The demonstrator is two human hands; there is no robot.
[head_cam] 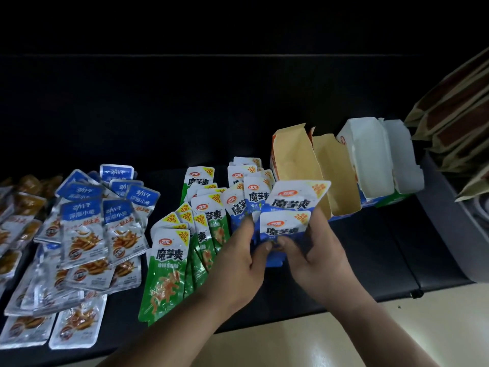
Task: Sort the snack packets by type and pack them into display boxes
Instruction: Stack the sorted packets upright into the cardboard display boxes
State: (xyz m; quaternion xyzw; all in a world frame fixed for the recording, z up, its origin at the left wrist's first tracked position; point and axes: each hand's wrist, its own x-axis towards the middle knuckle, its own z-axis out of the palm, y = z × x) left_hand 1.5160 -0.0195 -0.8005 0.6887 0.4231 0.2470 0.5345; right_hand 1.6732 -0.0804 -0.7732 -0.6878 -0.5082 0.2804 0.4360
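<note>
Both hands hold a small stack of blue konjac packets (287, 221) above the dark surface. My left hand (238, 258) grips the stack's left side, thumb on its lower edge. My right hand (317, 252) pinches the right side. More blue konjac packets (248, 181) lie just behind. Green konjac packets (169, 263) fan out to the left. Blue-and-silver fish packets (82, 234) lie in a pile farther left. An open display box with a tan inside (304, 160) lies behind the stack. An open box with a white inside (370, 157) lies to its right.
Orange-brown packets (21, 207) sit at the far left edge. Brown paper packages (455, 120) are stacked at the far right. The dark bench (370, 260) ends at a pale floor (277, 345) in front.
</note>
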